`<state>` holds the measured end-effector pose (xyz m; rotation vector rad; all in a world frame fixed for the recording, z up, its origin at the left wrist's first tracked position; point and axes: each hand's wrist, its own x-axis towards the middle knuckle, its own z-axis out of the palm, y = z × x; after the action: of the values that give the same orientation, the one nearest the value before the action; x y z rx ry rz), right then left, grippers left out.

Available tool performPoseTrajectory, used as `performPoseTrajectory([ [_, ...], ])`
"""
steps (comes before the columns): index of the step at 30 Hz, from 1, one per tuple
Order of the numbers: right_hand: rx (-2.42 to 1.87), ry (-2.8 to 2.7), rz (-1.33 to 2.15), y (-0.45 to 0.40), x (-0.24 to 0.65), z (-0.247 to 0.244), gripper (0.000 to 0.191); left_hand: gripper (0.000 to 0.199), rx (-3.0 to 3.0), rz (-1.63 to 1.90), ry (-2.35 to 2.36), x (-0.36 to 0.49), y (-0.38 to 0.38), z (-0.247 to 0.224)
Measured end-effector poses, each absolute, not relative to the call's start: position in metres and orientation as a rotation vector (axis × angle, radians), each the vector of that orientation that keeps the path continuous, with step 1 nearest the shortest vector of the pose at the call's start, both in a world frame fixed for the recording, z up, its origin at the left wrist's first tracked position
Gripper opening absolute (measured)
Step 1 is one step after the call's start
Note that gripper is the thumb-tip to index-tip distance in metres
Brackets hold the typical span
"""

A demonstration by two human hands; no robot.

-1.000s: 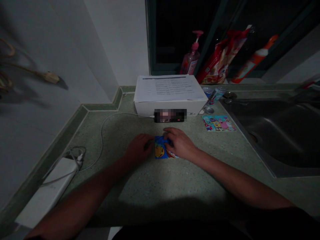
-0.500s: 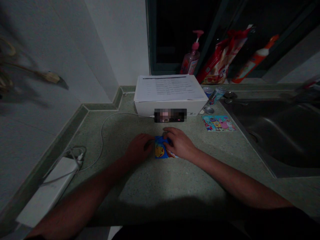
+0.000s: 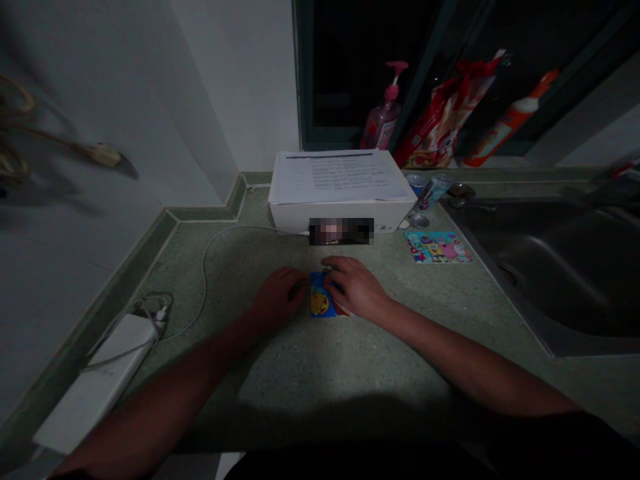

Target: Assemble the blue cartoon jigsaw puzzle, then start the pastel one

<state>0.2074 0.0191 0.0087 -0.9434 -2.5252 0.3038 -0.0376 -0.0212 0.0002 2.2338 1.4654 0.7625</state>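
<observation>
Blue printed packet: lies flat on the speckled green countertop, between the two hands, with a red-edged layer showing at its lower right corner.

Left hand: curled, fingers closed narrowly against the packet's left edge; whether they pinch it, I cannot tell.

Right hand: cupped over the packet's upper right, fingers resting on top; how firmly it holds, I cannot tell.

Change: the right hand has slid further across the packet, hiding more of its blue face, while the packet sits almost where it was.

Nearby: a white cardboard box under a printed sheet stands ahead; a cartoon-printed card and a slim drink can lie toward the stainless steel sink. A white power bank lies by the wall, trailing a white cable.
</observation>
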Motion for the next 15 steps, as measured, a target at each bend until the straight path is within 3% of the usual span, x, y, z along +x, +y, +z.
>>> performPoseTrajectory([
  [7,-0.947,-2.379,0.308,0.026,0.224,0.014,0.013,0.022,2.073,0.755,1.548,-0.039,-0.024,0.012],
  [15,-1.205,-2.222,0.205,0.025,0.305,0.022,0.021,0.017,1.912,0.841,1.707,-0.045,-0.018,0.012],
])
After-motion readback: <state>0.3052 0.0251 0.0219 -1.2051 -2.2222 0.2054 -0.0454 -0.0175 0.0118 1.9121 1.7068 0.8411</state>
